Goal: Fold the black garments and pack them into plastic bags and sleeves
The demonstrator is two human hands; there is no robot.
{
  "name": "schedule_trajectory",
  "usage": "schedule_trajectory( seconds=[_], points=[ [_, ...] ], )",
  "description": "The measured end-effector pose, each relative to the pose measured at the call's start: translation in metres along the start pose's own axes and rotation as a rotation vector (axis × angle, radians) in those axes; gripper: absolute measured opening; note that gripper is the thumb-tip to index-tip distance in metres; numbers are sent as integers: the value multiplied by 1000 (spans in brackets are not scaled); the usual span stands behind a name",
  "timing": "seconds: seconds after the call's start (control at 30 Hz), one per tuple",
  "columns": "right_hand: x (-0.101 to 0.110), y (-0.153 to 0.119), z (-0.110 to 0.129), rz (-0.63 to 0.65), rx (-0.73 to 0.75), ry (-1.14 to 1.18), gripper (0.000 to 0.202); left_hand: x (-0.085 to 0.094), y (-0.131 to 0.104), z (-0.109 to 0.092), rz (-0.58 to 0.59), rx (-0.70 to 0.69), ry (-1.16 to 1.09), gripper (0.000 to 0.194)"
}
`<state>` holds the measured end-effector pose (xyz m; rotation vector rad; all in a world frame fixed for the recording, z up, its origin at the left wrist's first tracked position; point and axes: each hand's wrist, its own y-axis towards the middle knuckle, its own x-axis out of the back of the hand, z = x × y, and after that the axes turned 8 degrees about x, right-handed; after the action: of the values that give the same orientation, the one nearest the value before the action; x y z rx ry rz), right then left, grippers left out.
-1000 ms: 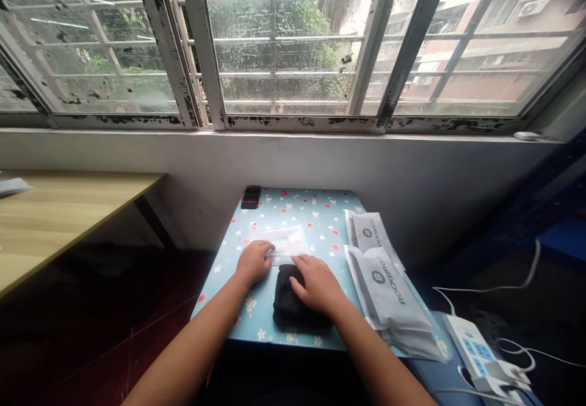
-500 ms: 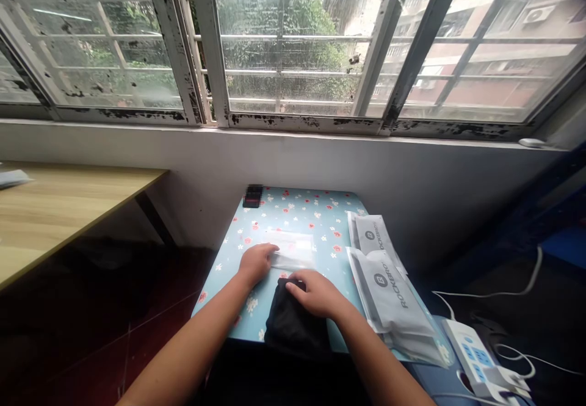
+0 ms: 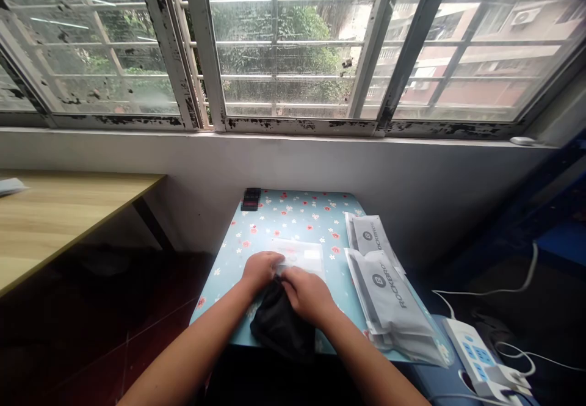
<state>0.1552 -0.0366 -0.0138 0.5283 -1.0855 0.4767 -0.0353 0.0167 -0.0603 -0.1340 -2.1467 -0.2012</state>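
Observation:
A folded piece of black cloth [image 3: 281,326] lies at the near edge of the flowered table [image 3: 300,217], partly hanging toward me. My right hand [image 3: 307,296] is closed on its upper end, fingertips pinching the fabric. Beside it, my left hand [image 3: 262,270] is closed on the near left edge of a clear plastic bag [image 3: 304,254], and its fingertips almost meet the right ones. The bag lies flat on the tabletop, with a small white patch at its right. Where the cloth meets the bag is hidden by my fingers.
Two frosted bags with dark contents, a near one [image 3: 389,293] and a far one [image 3: 368,229], lie along the right edge. A small black object [image 3: 251,199] sits at the far left corner. A power strip [image 3: 476,354] with cables stands lower right; a wooden desk [image 3: 73,210] is at left.
My right hand has moved left with the cloth's upper end, close to my left fingertips. The cloth has shifted left and bunched up. The clear bag has slid slightly right and nearer.

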Motion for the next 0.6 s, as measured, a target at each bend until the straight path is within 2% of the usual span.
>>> schedule_trajectory(
  seconds=[0.1, 0.23, 0.47, 0.6],
  points=[
    [1, 11, -6, -74, -26, -80, 25, 4, -2, -1, 37, -44, -18, 33],
    [-1, 21, -14, -131, -1, -151, 19, 10, -3, 0, 62, -92, -40, 30],
    [-10, 13, -15, -172, 105, -181, 13, 6, 3, 6, 13, -50, -68, 32],
    [-15, 13, -17, -227, 37, -198, 16, 4, 1, 8, 44, -109, -81, 28]
  ],
)
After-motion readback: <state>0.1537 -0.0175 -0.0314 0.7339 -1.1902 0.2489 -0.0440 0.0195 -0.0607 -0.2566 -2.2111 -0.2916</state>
